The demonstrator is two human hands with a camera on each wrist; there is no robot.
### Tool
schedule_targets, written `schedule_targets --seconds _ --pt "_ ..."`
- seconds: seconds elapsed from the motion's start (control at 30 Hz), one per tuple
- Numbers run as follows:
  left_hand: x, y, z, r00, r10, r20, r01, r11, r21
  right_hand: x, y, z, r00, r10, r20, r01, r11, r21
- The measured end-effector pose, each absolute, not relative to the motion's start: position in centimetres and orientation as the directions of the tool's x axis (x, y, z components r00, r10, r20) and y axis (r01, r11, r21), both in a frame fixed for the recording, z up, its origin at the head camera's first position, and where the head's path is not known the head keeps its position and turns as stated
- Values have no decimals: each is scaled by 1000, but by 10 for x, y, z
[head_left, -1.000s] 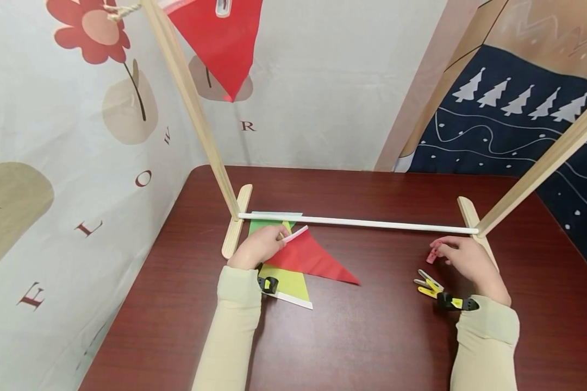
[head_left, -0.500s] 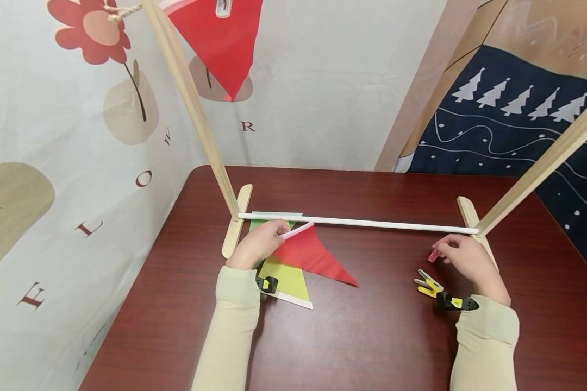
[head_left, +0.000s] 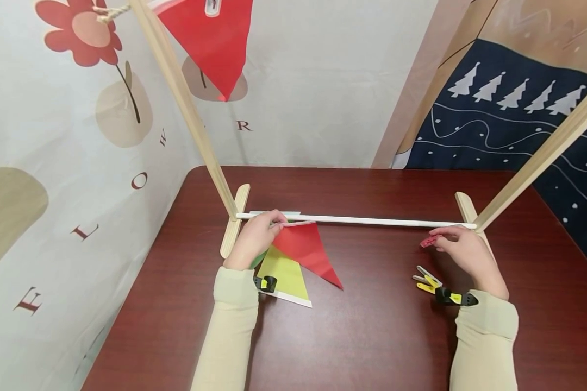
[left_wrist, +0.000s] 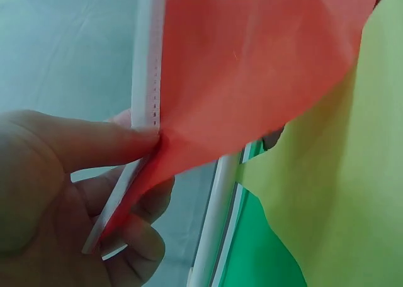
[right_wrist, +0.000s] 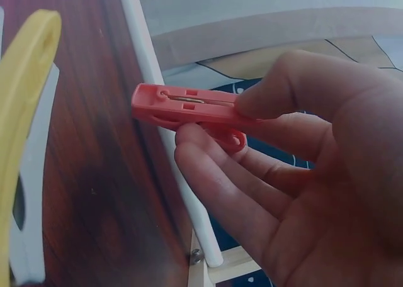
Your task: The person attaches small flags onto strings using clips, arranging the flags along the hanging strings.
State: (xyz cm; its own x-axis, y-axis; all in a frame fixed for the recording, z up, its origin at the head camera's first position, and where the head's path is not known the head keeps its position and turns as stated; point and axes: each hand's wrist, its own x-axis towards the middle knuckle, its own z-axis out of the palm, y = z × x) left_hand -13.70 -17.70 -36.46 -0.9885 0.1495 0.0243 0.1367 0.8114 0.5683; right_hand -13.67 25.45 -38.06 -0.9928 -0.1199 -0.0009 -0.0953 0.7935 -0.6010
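Note:
My left hand [head_left: 255, 238] pinches the white top edge of a red triangular pennant [head_left: 307, 245], thumb on one face in the left wrist view. The pennant hangs with its tip toward the right, partly over a yellow pennant [head_left: 285, 274] on the table. A green pennant [left_wrist: 255, 252] lies partly hidden beneath. Between thumb and fingers my right hand [head_left: 471, 255] holds a red clothespin [right_wrist: 189, 104], near the right end of the white rod [head_left: 372, 220]. Just below that hand lie yellow and grey clothespins [head_left: 426, 281].
Two wooden posts, left [head_left: 188, 111] and right [head_left: 543, 155], stand on wooden feet joined by the white rod. Another red pennant [head_left: 210, 46] hangs high at the upper left with a white clip [head_left: 212, 7] on it. The table [head_left: 367, 326] is dark red-brown.
The left hand has lifted the red pennant slightly up and away, toward the rod, and its tip has swung left. The right hand has risen a little, tilting the clothespin flatter.

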Motion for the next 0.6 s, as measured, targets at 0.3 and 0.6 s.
schedule_targets --seconds 0.3,0.6 --pt "-139 -177 -364 -984 140 110 178 804 568 -136 255 -379 -993 -111 27 -106 807 -581" --pt "-140 -179 -364 -963 110 246 238 777 583 -134 254 -379 -993 -107 47 -114 785 -609"
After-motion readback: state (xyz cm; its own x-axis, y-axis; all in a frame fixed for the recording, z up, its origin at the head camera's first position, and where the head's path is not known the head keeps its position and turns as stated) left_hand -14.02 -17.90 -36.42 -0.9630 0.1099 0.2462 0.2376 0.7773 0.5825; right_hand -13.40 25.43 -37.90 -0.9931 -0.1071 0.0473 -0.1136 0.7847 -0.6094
